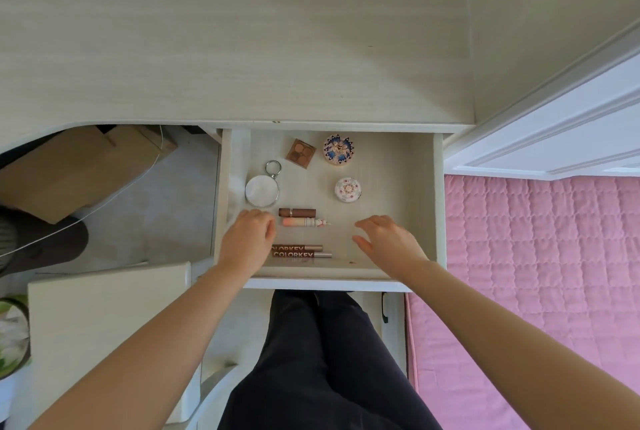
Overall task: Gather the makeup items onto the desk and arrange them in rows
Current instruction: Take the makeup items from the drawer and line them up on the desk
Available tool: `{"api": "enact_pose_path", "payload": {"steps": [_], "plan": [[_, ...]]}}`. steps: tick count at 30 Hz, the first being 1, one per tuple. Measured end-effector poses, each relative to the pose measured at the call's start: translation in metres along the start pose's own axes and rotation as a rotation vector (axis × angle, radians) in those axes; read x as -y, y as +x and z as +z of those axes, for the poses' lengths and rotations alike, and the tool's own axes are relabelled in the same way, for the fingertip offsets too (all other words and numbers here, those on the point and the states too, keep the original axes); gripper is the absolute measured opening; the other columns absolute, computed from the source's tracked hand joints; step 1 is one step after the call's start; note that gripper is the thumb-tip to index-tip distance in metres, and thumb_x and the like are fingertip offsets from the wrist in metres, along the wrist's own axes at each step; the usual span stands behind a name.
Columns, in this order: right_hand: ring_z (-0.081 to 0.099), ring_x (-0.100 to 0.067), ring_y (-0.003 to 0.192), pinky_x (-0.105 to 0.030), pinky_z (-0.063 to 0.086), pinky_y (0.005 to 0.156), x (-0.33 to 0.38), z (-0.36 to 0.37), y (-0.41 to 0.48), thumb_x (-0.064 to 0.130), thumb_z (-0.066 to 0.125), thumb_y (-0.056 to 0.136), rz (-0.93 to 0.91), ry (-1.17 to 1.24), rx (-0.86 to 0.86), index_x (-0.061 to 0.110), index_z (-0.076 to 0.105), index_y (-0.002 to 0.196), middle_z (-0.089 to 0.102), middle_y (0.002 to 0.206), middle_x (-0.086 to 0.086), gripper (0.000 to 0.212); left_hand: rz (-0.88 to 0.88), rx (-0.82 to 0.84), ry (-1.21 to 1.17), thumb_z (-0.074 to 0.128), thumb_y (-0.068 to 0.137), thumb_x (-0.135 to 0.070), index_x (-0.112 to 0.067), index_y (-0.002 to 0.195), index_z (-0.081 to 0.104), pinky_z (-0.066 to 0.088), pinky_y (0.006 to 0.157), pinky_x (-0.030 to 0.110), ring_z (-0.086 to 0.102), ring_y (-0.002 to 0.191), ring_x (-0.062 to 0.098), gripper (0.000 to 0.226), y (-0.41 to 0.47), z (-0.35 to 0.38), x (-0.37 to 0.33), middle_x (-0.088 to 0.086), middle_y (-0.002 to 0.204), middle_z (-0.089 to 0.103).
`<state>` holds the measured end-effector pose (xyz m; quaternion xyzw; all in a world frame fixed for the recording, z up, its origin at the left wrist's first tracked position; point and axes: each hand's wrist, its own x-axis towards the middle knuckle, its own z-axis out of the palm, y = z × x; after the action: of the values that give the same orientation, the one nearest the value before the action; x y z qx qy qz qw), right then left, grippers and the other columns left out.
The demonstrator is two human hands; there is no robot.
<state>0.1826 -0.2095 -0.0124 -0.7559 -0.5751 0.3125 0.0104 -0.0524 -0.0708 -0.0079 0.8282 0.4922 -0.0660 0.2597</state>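
Below the bare table (242, 49), an open drawer (438, 204) is holding makeup; the left hand (251, 237) is hovering curled beside the lipsticks (297, 212), the right hand (388, 239) spread, both grips empty.

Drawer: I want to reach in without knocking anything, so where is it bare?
The right side of the drawer is bare, from the white round case to the right wall, under the right hand. The left half is crowded: mirror, lipsticks, tubes, left hand.
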Motion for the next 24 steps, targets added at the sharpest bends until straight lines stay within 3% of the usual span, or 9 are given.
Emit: {"api": "enact_pose_path", "payload": {"steps": [5,8,16,20,24], "plan": [[0.051,-0.026,0.115,-0.042,0.051,0.086,-0.004,-0.004,0.043,0.040,0.043,0.098,0.106,0.046,0.036,0.015,0.047,0.134,0.054,0.126,-0.006,0.044,-0.123,0.012,0.040,0.051,0.092,-0.009,-0.009,0.121,0.060,0.046,0.080,0.040,0.049,0.113,0.029,0.030,0.043,0.010,-0.001,0.011,0.123,0.056],[0.050,-0.032,0.116,-0.045,0.050,0.087,-0.006,0.002,0.066,0.040,0.046,0.096,0.200,0.146,0.045,0.012,0.041,0.136,0.049,0.129,-0.010,0.049,-0.157,-0.006,0.057,0.052,0.089,-0.003,-0.009,0.126,0.052,0.047,0.083,0.040,0.045,0.120,0.030,0.038,0.062,0.020,0.002,0.011,0.130,0.051],[0.048,-0.037,0.117,-0.044,0.047,0.086,-0.007,0.021,0.108,0.040,0.046,0.096,0.391,0.279,0.021,0.013,0.031,0.139,0.041,0.132,-0.013,0.054,-0.172,-0.101,0.139,0.061,0.087,-0.004,0.001,0.132,0.045,0.042,0.097,0.042,0.044,0.125,0.035,0.048,0.099,0.044,0.013,0.019,0.133,0.051],[0.044,-0.035,0.119,-0.044,0.047,0.085,-0.002,0.026,0.114,0.040,0.047,0.095,0.411,0.242,-0.003,0.018,0.030,0.142,0.038,0.134,-0.011,0.054,-0.215,-0.052,0.201,0.068,0.082,-0.004,0.006,0.130,0.047,0.044,0.093,0.047,0.048,0.121,0.040,0.053,0.103,0.052,0.017,0.024,0.125,0.055],[0.044,-0.033,0.119,-0.042,0.047,0.087,0.003,0.031,0.117,0.034,0.051,0.095,0.443,0.260,-0.043,0.010,0.035,0.137,0.038,0.134,-0.013,0.051,-0.216,0.007,0.224,0.067,0.083,-0.009,0.002,0.135,0.043,0.042,0.093,0.042,0.045,0.122,0.037,0.058,0.108,0.050,0.019,0.021,0.124,0.054]]}}
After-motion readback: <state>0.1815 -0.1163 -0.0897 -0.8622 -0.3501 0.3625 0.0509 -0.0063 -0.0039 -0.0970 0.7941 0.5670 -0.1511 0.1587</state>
